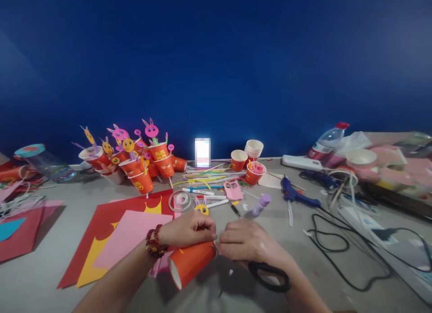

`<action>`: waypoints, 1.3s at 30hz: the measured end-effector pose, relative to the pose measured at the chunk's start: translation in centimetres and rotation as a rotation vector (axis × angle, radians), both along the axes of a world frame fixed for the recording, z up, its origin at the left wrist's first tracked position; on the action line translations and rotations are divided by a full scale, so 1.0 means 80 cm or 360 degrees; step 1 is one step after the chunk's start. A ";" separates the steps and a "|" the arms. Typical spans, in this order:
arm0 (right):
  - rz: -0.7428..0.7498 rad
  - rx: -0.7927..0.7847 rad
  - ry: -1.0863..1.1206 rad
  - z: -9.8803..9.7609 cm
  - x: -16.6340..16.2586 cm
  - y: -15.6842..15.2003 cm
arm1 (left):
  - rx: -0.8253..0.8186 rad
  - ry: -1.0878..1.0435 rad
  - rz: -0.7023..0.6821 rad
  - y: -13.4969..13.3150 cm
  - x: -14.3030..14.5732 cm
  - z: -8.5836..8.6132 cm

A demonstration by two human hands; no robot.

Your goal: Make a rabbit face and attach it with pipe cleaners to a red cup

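An orange-red paper cup [192,264] lies tilted under my left hand [189,228], its open mouth facing lower left. The fingers of that hand are closed at the cup's base end. My right hand [248,240] is closed too, its fingertips at the same end of the cup. What these fingertips pinch is too small to make out. A black handle loop of scissors [269,277] sticks out below the right palm; the blades are hidden. Just beyond my left hand shows a yellow rabbit-face cutout [201,208].
Decorated cups with rabbit faces [151,157] stand back left, above coloured paper sheets [135,234]. A tape roll [181,199], glue stick [261,205] and pipe cleaners [209,178] lie ahead. At right are a blue glue gun [299,196], black cable [332,250] and bottle [327,142].
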State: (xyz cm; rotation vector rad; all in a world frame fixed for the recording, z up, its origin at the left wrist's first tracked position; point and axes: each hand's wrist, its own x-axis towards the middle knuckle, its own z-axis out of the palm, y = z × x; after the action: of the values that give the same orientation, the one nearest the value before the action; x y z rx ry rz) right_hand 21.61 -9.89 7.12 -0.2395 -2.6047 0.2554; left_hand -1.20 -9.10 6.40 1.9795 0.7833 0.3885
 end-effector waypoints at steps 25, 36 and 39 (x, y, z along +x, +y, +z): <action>-0.0465 -0.0632 0.0529 -0.031 -0.021 -0.009 | 0.0544 0.0217 0.0511 -0.023 0.010 0.014; -0.0785 -0.0728 0.0913 -0.033 -0.020 -0.015 | 0.0688 -0.0012 0.0602 -0.028 0.011 0.007; -0.0762 -0.0559 0.0991 -0.036 -0.020 -0.014 | 0.0687 -0.0068 0.0640 -0.029 0.012 0.006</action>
State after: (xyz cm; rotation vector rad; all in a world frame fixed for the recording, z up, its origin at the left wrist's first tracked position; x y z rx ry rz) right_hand 20.01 -11.05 4.26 -0.7586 -1.8123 0.5174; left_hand -0.28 -11.42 6.86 2.1907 1.1477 0.8968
